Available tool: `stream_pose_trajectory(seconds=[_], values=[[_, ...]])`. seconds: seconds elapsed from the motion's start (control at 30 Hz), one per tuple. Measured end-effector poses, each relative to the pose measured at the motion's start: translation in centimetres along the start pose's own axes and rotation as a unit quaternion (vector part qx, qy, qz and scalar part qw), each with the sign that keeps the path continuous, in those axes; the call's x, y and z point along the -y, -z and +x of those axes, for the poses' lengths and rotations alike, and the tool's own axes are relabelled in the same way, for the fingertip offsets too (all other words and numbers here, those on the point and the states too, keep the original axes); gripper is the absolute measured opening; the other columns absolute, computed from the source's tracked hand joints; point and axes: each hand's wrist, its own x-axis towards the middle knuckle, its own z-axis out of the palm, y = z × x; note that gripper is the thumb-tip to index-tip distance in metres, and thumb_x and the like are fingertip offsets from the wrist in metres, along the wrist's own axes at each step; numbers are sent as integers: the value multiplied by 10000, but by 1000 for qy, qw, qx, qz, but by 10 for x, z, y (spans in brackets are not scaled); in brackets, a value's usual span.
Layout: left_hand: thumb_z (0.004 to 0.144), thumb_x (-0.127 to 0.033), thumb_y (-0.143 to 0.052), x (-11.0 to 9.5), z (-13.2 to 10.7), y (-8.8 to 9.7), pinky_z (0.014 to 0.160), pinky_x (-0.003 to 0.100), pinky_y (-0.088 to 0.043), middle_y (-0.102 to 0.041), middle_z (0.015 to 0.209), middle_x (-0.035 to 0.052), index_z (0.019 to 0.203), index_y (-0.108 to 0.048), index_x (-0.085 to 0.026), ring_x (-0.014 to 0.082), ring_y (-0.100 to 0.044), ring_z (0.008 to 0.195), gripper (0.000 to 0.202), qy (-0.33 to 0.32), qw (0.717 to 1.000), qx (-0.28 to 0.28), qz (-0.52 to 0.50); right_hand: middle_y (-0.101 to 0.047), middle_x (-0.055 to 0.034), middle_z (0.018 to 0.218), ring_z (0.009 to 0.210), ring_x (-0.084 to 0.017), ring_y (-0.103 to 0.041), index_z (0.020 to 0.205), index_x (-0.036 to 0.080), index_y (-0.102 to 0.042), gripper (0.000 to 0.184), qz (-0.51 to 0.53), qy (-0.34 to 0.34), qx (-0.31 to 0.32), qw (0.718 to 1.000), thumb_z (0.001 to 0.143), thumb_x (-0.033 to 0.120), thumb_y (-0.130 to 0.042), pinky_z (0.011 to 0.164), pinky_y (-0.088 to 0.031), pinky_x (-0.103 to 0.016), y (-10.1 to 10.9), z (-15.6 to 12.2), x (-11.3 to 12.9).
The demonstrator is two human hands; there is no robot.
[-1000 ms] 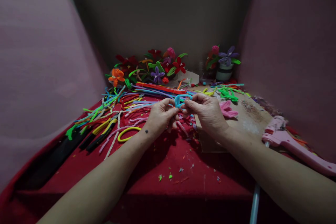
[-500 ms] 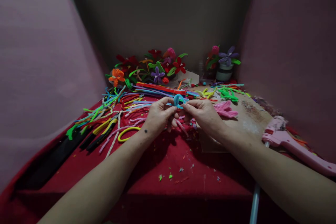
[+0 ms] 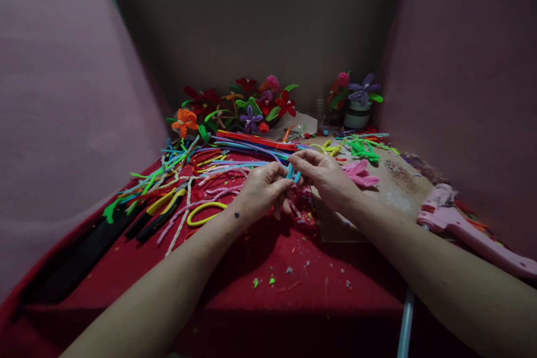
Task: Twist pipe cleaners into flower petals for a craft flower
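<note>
My left hand (image 3: 262, 190) and my right hand (image 3: 325, 174) meet over the middle of the red cloth (image 3: 251, 257). Both pinch a short blue pipe cleaner (image 3: 292, 172), which is folded tight between the fingertips. Only a small bit of it shows between the thumbs. Loose pipe cleaners (image 3: 201, 170) in many colours lie spread just behind and left of the hands. A pink pipe-cleaner shape (image 3: 358, 172) rests right of my right hand.
Finished pipe-cleaner flowers (image 3: 247, 106) stand at the back, with a small potted one (image 3: 358, 102) to the right. Yellow-handled pliers (image 3: 161, 210) and a yellow loop (image 3: 203, 213) lie on the left. A pink glue gun (image 3: 465, 229) lies at the right, beside a cardboard sheet (image 3: 398, 190). Pink walls close both sides.
The blue pipe cleaner showed as an open loop above the fingers; now it is pressed flat and mostly hidden between them. Both hands have shifted slightly, staying together.
</note>
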Motion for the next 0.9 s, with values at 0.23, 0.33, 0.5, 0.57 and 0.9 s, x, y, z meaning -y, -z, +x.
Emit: stream_pose_trajectory(seconds=[0.23,0.33,0.5,0.57,0.9], values=[[788,-245,-544,-3,2,6,342,200,-472,-653,576,42,764,-455,-139,144,-612,418,141,51,996,65,-36,-565,17,533,484,-84,-495,576,151,-567,294,24,-5,-35,999,689,405,-660,526,-414,-237,2,3,-3],[781,-284,-564,-2,4,9,329,199,-456,-624,485,36,746,-477,-134,151,-594,380,177,64,995,74,-21,-562,15,509,463,-85,-490,564,152,-572,297,26,0,-52,998,673,407,-677,512,-409,-240,3,4,-1],[767,-296,-588,-2,4,10,326,200,-442,-618,462,34,739,-488,-130,147,-572,344,196,64,995,75,-21,-559,11,481,431,-81,-480,531,148,-569,315,53,-21,-58,997,641,411,-703,478,-389,-235,4,4,-2],[779,-277,-567,-2,4,10,319,201,-436,-616,464,30,742,-485,-128,144,-564,334,174,62,996,64,-30,-584,6,516,453,-88,-504,563,148,-589,296,98,-37,-38,994,625,409,-715,493,-403,-239,3,3,-3],[731,-248,-622,-2,5,13,341,200,-468,-608,570,-9,1003,-456,-138,149,-607,427,336,25,997,39,-60,-607,-10,566,478,-97,-528,640,134,-621,222,163,-77,-10,984,655,346,-685,516,-417,-251,0,1,-5]])
